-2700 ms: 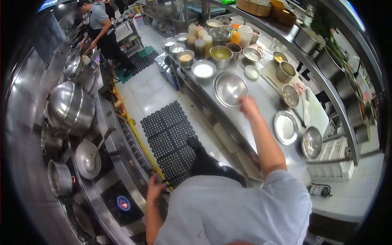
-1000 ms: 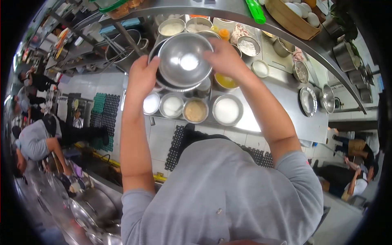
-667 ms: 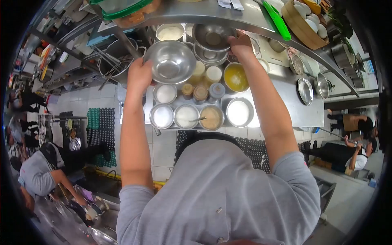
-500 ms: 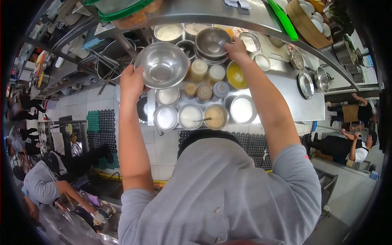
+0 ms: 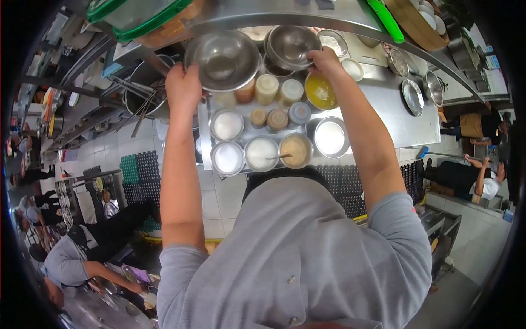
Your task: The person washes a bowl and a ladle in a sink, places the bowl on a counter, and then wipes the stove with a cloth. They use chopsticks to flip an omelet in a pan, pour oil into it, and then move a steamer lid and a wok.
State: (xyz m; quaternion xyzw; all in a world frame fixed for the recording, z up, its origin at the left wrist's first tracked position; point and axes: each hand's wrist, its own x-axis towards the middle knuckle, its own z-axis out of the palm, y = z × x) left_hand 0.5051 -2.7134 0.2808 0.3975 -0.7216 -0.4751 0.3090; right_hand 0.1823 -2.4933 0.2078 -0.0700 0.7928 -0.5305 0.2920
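Observation:
My left hand (image 5: 184, 89) grips the edge of a wide, shallow steel mixing bowl (image 5: 223, 77), which looks bare inside. On the other side, my right hand (image 5: 327, 60) is closed on the rim of a smaller steel bowl (image 5: 293, 46). Another metal bowl partly shows beneath that one. Just below the bowls stand squeeze bottles (image 5: 266, 89) with pale contents. A bowl of yellow liquid (image 5: 320, 92) is near my right wrist. Closer to my body are bowls of white granules (image 5: 228, 158) and a tan-powder bowl (image 5: 296, 151) with a spoon in it.
A steel shelf (image 5: 263, 19) crosses above the counter, holding a green-rimmed tub (image 5: 139, 22) and a bright green-handled tool (image 5: 386, 21). Tall pots with whisks (image 5: 143, 104) stand at left. A co-worker (image 5: 76, 255) bends over a work surface at lower left; others stand at right.
Both bowls have moved farther from my body, toward the shelf, still in my hands. The left bowl has tilted. My view has shifted slightly.

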